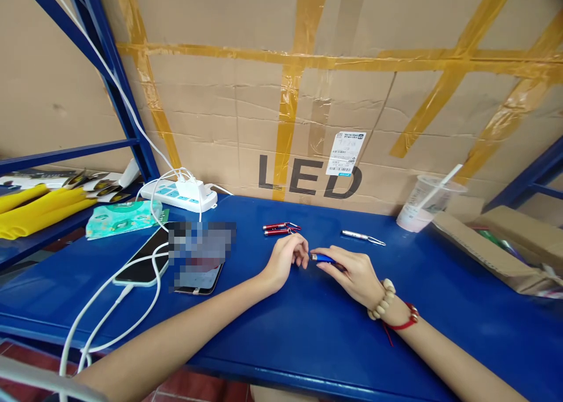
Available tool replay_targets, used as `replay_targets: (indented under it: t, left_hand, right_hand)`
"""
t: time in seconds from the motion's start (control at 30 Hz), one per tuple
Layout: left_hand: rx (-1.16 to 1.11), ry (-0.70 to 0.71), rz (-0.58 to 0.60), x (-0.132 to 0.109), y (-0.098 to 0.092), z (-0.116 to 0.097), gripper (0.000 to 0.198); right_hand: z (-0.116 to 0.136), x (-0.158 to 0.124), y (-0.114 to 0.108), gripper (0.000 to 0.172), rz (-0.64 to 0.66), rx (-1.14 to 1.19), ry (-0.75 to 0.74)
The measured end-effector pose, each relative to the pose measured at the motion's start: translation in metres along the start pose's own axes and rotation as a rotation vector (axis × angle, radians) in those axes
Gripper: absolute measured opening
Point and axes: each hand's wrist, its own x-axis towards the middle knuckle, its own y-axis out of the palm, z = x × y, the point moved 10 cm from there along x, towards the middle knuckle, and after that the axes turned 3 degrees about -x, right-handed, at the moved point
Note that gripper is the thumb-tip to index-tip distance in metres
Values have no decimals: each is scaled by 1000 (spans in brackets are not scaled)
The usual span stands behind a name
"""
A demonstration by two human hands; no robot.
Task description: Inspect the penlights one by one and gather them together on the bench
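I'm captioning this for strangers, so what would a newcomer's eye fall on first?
Probably the big black LED lettering on the taped cardboard behind the blue tabletop. Next might come the right hand, near the middle, holding a slim blue cylinder whose silver end faces the left hand.

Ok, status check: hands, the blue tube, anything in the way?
Right hand gripping blue tube. Left hand loosely curled near its tip, no grip visible. Red tubes just beyond left hand, apparently not blocking.
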Motion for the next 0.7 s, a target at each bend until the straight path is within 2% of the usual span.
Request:
replay_targets:
  t: [0.13, 0.23, 0.47, 0.7]
  left_hand:
    - [48, 117, -112, 0, -15, -11, 17]
    - [60, 121, -172, 2, -24, -9, 13]
    - [-79, -40, -65, 6, -9, 13, 17]
    - [-97, -3, -129, 6, -16, 5, 18]
  right_hand:
    - [3, 0, -5, 34, -37, -49, -53]
    - [-4, 0, -10, 37, -67, -78, -27]
    - [-20, 0, -6, 28, -12, -46, 43]
    - [-24, -3, 0, 28, 1, 17, 94]
